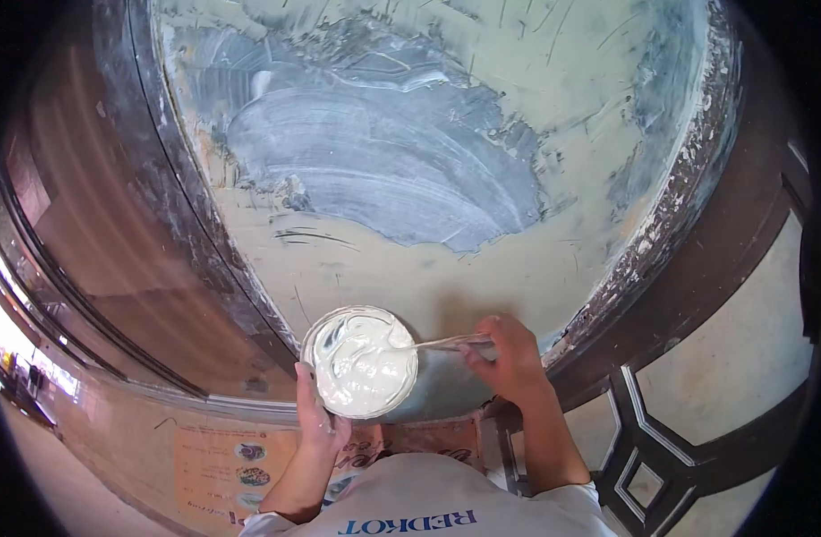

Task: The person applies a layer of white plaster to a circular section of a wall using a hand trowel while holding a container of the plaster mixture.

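Note:
A round white tub (306,345) of thick, glossy white paste (364,367) is held up in front of my body. My left hand (321,421) grips its lower left side, with the thumb up along the wall and the other fingers hidden beneath. From the right, my right hand (509,358) is closed round the handle of a thin, flat mixing stick (448,344). The stick's far end is in the paste near the right rim, so its tip is covered. Swirled ridges mark the paste surface.
Ahead stands a wall panel (571,54) of pale, scratched plaster with a large smoothed grey-blue patch (383,152). Worn dark frames (670,206) border it. A brown glossy panel (115,188) is at left, a dark lattice with pale panes (688,447) at right. A printed orange sheet (213,465) lies below.

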A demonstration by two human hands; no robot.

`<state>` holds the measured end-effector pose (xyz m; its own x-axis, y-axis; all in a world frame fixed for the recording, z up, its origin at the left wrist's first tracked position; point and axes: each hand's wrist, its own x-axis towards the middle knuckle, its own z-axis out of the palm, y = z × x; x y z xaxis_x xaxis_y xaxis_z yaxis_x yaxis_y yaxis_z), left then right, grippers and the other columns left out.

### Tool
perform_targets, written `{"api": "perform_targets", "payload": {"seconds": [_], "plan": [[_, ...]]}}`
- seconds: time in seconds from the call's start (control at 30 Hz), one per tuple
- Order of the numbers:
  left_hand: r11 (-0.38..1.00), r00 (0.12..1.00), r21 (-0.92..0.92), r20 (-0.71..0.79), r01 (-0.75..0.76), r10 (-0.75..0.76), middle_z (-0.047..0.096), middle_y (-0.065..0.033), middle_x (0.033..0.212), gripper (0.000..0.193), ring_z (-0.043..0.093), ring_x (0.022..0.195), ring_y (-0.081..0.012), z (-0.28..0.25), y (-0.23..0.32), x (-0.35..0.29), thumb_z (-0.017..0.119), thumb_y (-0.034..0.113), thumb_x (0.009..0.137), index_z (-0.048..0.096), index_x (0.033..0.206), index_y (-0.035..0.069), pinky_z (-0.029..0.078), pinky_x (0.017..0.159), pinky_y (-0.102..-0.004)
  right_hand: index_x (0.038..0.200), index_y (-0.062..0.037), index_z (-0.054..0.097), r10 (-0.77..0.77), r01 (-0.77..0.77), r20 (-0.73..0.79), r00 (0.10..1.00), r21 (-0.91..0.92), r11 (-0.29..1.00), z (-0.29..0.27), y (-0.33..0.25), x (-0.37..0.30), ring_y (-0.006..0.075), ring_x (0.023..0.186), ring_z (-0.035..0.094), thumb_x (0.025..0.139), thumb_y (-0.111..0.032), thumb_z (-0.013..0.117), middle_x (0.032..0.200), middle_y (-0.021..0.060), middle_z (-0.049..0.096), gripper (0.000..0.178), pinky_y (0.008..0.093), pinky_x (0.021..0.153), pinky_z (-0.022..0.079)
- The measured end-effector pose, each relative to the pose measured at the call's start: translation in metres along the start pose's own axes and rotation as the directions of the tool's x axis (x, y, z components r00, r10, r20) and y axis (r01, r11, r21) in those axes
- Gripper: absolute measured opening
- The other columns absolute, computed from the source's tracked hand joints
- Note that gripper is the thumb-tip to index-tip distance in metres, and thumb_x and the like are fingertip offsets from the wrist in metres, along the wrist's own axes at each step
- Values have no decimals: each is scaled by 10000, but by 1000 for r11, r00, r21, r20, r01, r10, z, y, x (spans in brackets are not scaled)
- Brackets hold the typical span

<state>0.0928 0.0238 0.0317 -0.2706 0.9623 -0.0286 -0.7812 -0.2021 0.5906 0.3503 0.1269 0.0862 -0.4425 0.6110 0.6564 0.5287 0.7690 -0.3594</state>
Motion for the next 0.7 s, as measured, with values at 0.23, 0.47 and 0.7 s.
{"api": "perform_targets", "payload": {"seconds": [0.23,0.47,0.7], "plan": [[995,994,-97,110,35,-25,516,-141,1395,603,523,1258,-293,11,2,-1,367,502,1012,425,1418,59,432,1065,-431,978,-11,562,312,-279,-277,909,151,948,-24,16,11,282,752,656,788,-139,768,837,141,645,308,371,676,521],[998,998,-22,37,56,-55,519,-147,1388,614,534,1245,-299,2,-11,-3,380,507,1007,424,1415,51,436,1059,-436,972,0,565,270,-221,-416,869,163,962,-28,26,51,333,777,658,817,-201,737,856,173,655,307,395,701,512],[999,1000,-39,3,13,-13,517,-151,1388,623,534,1244,-304,-7,-10,-11,384,517,1004,423,1415,50,439,1055,-435,982,3,576,379,-305,-616,691,226,925,-47,29,52,319,793,655,845,-169,713,891,181,655,260,379,719,506]]}}
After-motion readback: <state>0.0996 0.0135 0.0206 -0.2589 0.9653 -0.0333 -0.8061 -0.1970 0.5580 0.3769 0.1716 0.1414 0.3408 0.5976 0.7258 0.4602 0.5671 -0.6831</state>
